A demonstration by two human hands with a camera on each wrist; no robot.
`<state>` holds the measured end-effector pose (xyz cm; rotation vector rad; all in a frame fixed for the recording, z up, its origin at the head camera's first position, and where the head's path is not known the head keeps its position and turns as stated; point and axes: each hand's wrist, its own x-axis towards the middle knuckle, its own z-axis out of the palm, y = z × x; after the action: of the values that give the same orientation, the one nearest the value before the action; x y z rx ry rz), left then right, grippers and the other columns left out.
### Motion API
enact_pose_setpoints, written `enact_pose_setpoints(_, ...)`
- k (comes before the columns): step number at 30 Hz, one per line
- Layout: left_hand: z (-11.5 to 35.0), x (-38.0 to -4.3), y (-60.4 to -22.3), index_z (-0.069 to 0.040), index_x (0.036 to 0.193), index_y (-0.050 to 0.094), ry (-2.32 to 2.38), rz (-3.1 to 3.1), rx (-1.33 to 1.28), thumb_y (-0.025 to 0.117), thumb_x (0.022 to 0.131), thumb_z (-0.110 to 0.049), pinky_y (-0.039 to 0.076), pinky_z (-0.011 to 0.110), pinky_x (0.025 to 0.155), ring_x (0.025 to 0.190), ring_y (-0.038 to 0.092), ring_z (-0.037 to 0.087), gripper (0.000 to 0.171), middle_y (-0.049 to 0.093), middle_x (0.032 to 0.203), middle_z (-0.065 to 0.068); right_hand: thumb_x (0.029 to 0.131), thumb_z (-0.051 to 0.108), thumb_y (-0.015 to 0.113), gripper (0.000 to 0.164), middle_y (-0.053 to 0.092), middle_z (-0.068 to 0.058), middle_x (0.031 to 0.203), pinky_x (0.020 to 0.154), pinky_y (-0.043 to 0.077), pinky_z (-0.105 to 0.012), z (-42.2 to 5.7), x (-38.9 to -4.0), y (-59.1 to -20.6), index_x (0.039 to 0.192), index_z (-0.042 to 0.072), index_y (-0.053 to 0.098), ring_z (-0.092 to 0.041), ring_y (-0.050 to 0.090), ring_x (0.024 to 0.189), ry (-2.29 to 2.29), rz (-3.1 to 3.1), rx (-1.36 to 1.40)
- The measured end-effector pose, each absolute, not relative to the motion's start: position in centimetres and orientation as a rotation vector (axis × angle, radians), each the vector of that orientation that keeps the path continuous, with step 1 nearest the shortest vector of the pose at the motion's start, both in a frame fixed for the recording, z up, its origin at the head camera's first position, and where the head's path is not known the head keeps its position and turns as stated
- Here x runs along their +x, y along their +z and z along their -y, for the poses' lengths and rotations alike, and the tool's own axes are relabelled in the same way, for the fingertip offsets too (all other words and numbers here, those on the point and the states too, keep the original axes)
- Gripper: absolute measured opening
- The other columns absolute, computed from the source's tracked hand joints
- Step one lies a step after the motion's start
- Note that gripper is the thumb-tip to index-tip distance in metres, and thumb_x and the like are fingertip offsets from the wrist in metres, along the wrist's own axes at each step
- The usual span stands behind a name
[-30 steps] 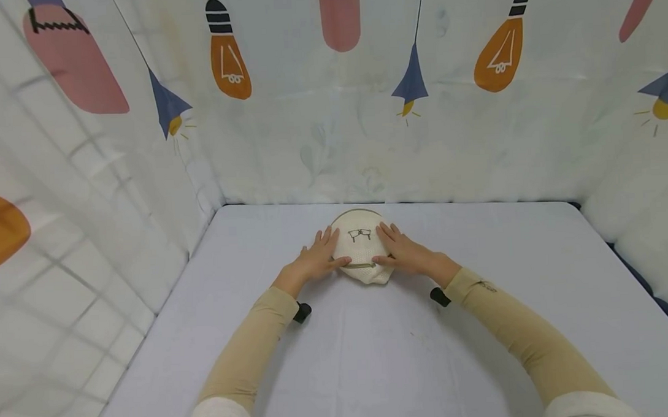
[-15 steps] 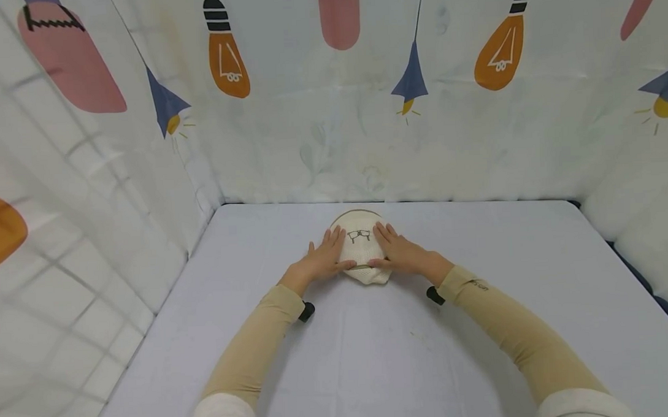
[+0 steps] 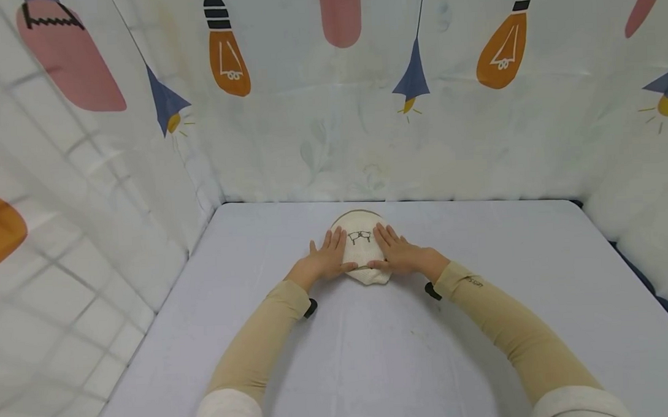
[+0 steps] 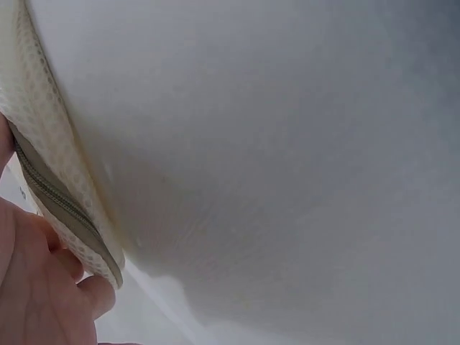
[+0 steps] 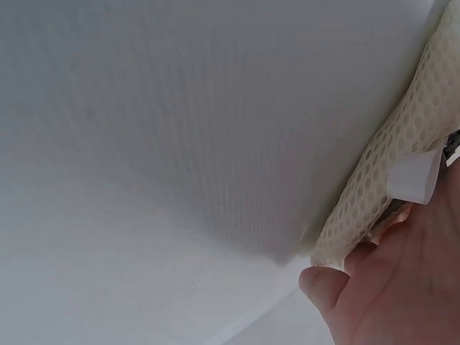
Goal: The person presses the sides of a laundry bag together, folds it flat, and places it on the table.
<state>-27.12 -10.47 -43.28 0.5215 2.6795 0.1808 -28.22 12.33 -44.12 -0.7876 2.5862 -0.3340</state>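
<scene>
A cream mesh laundry bag [image 3: 361, 253] with a printed pair of glasses lies toward the back of the table. My left hand [image 3: 326, 259] rests on its left side, fingers straight and pointing away from me, thumb across the near part. On the opposite side, my right hand [image 3: 404, 256] presses the bag the same way. In the left wrist view, an olive zipper [image 4: 57, 198] runs along the bag's edge beside the hand. The right wrist view shows a white tag [image 5: 413, 178] sticking out from the mesh near the palm.
A white cloth covers the table [image 3: 394, 360]. Behind it hangs a pale curtain [image 3: 288, 149] printed with bulbs and lamps, and another curtain with a grid of shadows borders the left side. Small black devices sit under both wrists.
My left hand has slid inward to the right, further over the bag. The right hand has shifted slightly left, so the two hands are closer together.
</scene>
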Motion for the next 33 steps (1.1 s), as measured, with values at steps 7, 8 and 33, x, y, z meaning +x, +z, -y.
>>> enact_pose_setpoints(7,10.6,-27.4,-42.7,-0.001,0.162,-0.007,0.195,-2.656,0.518,0.044,0.106,-0.055,0.003,0.069,0.118,0.155,-0.011,0.035,0.093,-0.015,0.169,0.016,0.108,0.056,0.039,0.093,-0.02,-0.019,0.167,0.122,0.008,-0.06,-12.2,-28.6,-43.7,0.16,-0.002,-0.012,-0.039,-0.014,0.154,-0.32,-2.574,-0.799)
enact_pose_setpoints(8,10.7,-27.5,-42.6,-0.001,0.162,-0.007,0.196,-2.656,0.522,0.044,0.106,-0.055,0.004,0.069,0.118,0.155,-0.011,0.035,0.093,-0.015,0.169,0.016,0.108,0.056,0.038,0.093,-0.02,-0.019,0.167,0.123,0.008,-0.059,-12.2,-28.7,-43.6,0.16,-0.002,-0.011,-0.039,-0.014,0.154,-0.325,-2.57,-0.801)
enact_pose_setpoints(33,10.6,-29.2,-43.6,-0.004,0.164,-0.004,0.283,-2.691,0.579,0.06,0.095,-0.065,0.005,0.073,0.116,0.154,-0.009,0.04,0.112,-0.012,0.17,0.013,0.095,0.055,0.068,0.111,-0.02,-0.017,0.168,0.12,0.009,-0.067,-12.1,-31.7,-43.3,0.164,0.005,-0.004,-0.04,-0.015,0.153,-0.272,-2.551,-0.892)
